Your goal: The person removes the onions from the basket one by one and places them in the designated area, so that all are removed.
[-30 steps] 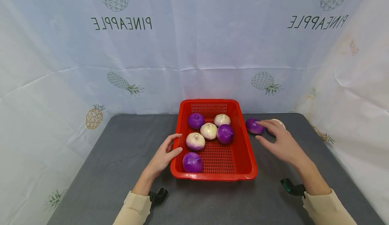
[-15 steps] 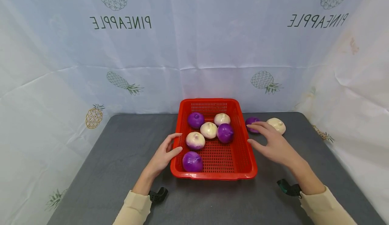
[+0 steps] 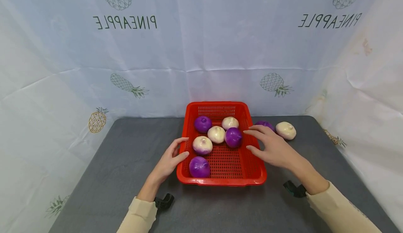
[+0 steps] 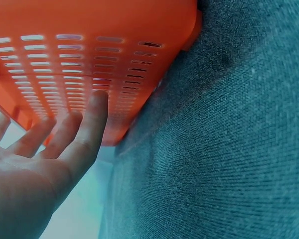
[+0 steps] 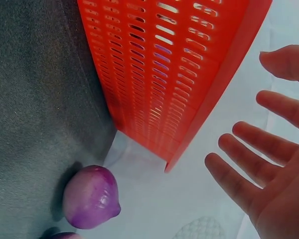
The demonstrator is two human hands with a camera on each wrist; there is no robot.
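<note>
A red slotted basket (image 3: 221,182) holds several onions, some purple and some pale. My left hand (image 3: 168,161) is at the basket's left rim; in the left wrist view its fingertips (image 4: 97,102) are at the slotted wall, and whether they touch it I cannot tell. My right hand (image 3: 274,147) hovers at the basket's right rim with fingers spread and nothing in it. Its fingertips reach over the rim, near a purple onion (image 3: 233,137) inside. Outside the basket, behind this hand, lie a partly hidden purple onion (image 5: 91,196) and a pale onion (image 3: 285,131).
The basket stands on a dark grey tabletop (image 3: 126,177) close to its back edge. A pale cloth (image 3: 201,44) printed with pineapples hangs behind and along both sides. Black straps with wrist cameras (image 3: 164,201) sit on both wrists.
My right hand has moved left, from beside the purple onion outside to over the basket's right rim, uncovering the pale onion. My left hand has stayed put.
</note>
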